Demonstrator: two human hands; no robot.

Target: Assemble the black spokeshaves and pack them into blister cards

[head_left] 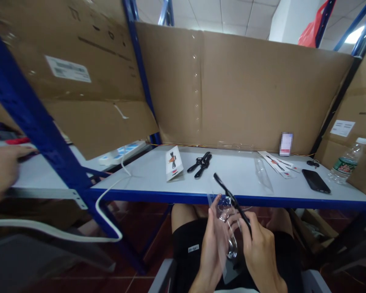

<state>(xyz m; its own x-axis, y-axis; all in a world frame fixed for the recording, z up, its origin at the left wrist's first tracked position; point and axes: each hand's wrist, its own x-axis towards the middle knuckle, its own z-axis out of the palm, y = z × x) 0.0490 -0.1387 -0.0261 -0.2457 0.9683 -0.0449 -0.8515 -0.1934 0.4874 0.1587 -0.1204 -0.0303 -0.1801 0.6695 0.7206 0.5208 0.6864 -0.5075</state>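
Over my lap, my left hand (212, 240) is closed on a clear plastic blister pack (224, 228), held upright. My right hand (259, 248) grips a black tool (232, 199) with long thin handles, its end sticking up toward the table edge and its lower part against the clear pack. Both hands are below the front edge of the grey table (238, 179).
On the table lie a packaged tool on a card (173, 162), loose black pliers (200, 163), clear blister shells (264, 173), printed cards (277, 164), a black phone (316, 180) and a water bottle (347, 160). Cardboard walls stand behind. Another person's hand (1, 171) is at far left.
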